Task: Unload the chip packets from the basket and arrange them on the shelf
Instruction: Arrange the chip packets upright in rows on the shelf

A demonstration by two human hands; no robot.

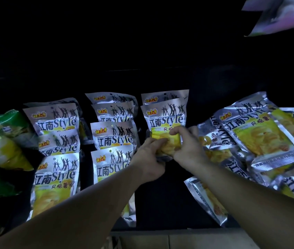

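Observation:
Silver-and-yellow chip packets stand in rows on the dark shelf (160, 203). My left hand (149, 159) and my right hand (187, 146) both grip the lower part of one upright packet (166, 119) in the third row. Another packet (164, 97) stands right behind it. The left row (56, 177) and the middle row (114, 137) each hold several packets. A loose heap of the same packets (261, 141) lies to the right. No basket is in view.
Green and yellow bags (2, 141) crowd the left edge. A pale pink packet (282, 17) hangs at the top right. One silver packet (207, 200) lies flat near the shelf's front edge. The upper background is dark.

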